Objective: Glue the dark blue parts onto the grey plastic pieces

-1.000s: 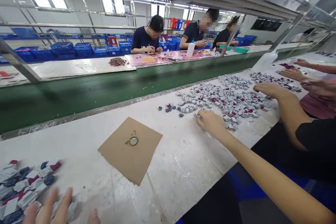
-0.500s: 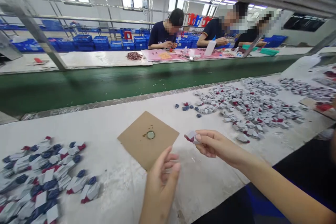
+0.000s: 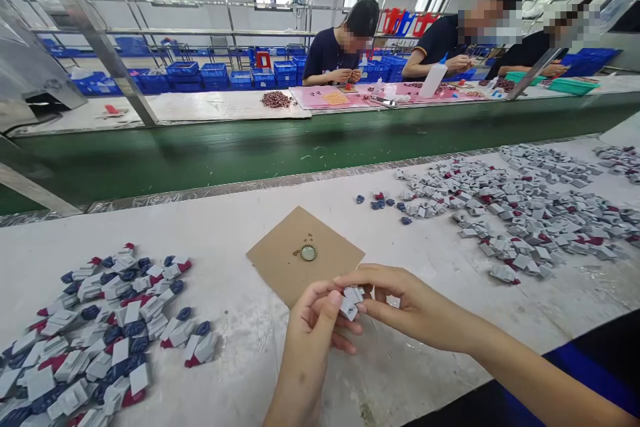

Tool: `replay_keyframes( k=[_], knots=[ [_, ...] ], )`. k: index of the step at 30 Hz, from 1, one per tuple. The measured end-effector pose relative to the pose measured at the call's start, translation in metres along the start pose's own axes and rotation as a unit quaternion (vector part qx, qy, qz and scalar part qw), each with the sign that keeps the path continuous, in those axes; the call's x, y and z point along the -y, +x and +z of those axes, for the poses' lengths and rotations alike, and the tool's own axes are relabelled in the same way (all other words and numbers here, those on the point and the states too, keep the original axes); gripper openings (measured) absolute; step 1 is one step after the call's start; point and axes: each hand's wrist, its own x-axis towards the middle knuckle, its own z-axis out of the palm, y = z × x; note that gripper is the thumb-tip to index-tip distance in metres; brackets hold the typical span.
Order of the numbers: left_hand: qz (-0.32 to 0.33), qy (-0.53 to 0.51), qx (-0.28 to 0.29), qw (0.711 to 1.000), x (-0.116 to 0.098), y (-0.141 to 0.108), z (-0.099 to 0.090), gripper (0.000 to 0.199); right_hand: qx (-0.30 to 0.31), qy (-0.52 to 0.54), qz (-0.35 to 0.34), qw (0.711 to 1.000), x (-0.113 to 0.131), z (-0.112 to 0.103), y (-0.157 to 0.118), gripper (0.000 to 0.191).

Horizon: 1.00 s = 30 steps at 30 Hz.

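My left hand (image 3: 320, 323) and my right hand (image 3: 400, 300) meet just in front of the brown cardboard square (image 3: 280, 273). Between their fingertips is a small light-grey moulded piece (image 3: 350, 303), pinched from both sides. Its far side is covered by my fingers. On the cardboard lies a bottle cap (image 3: 309, 253) with a crimped rim, pale inside, beside several brown spots. To the left spreads a pile of grey pieces with dark red and navy blue parts (image 3: 120, 333).
A large heap of grey and dark red pieces (image 3: 520, 213) covers the right of the table, with several navy bits (image 3: 381, 203) beside it. Across the green strip (image 3: 240, 153), co-workers (image 3: 335, 53) sit at another bench with a white squeeze bottle (image 3: 433, 79).
My right hand has brought the grey piece left to my left hand, whose fingers have closed on it. The view has shifted, so the scene sits further right.
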Motion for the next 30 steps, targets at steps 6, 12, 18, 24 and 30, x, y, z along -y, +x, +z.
replay_keyframes(
  k=[6, 12, 18, 24, 30],
  knots=[
    [0.018, -0.026, -0.076, 0.997, -0.003, 0.001, -0.015, 0.045, -0.193, -0.282, 0.092, 0.935, -0.044, -0.049, 0.019, 0.047],
    [0.018, -0.044, -0.142, 0.989, -0.001, -0.008, -0.04, 0.034, -0.247, -0.438, 0.173, 0.847, -0.089, -0.093, 0.06, 0.037],
    [0.026, -0.101, -0.227, 0.968, -0.006, -0.015, -0.061, 0.037, -0.206, -0.47, 0.15, 0.845, -0.097, -0.098, 0.096, 0.026],
    [0.037, -0.143, -0.216, 0.965, -0.007, -0.016, -0.066, 0.032, -0.203, -0.443, 0.085, 0.869, -0.073, -0.077, 0.086, 0.026],
    [0.041, -0.149, -0.205, 0.966, -0.003, -0.016, -0.066, 0.031, -0.135, -0.364, -0.027, 0.921, -0.026, -0.017, 0.078, 0.03]
  ],
)
